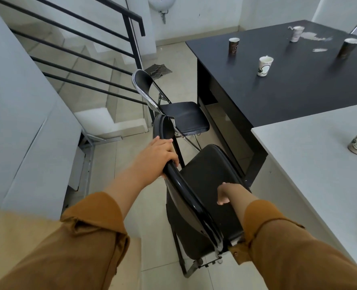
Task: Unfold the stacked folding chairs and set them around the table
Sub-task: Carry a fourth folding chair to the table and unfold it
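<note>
The left hand (163, 152) grips the top of the black folding chair (211, 168) and the right hand (225, 194) curls round its seat edge, beside the white table (309, 164), so I think it is half open and next needs its seat pushed flat.

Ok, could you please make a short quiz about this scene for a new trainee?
1. True or false: the left hand grips the backrest of the held chair.
2. How many paper cups stand on the black table? A) two B) four C) six
3. Fill in: the right hand is on the held chair's ____.
Key: 1 true; 2 B; 3 seat.
</note>
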